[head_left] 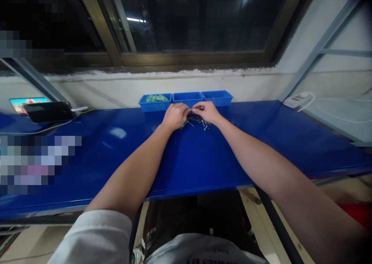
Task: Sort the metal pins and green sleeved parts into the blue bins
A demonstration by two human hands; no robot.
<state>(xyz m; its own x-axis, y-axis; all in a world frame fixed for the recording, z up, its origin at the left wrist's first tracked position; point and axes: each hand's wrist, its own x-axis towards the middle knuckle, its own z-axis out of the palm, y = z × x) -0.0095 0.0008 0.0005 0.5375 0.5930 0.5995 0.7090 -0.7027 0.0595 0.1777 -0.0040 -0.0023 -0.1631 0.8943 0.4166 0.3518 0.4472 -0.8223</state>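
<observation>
Both hands are stretched far out over the blue table (197, 163), their fingertips nearly meeting. My left hand (176, 115) is closed in a pinch, and so is my right hand (207, 112); whatever sits between the fingers is too small to name. Beneath and between them lies a loose pile of thin metal screws (204, 124), partly hidden by the fingers. Just behind the hands, three blue bins stand in a row. The left bin (145, 106) contains a green packet (157, 98). My hands partly cover the middle bin (187, 97); the right bin (219, 98) is beyond my right hand.
A dark phone (49, 112) leans at the left with a cable, before a lit screen (17, 106). A white power strip (299, 100) lies at the right back corner. Grey metal posts and a window (192, 20) rise behind the table.
</observation>
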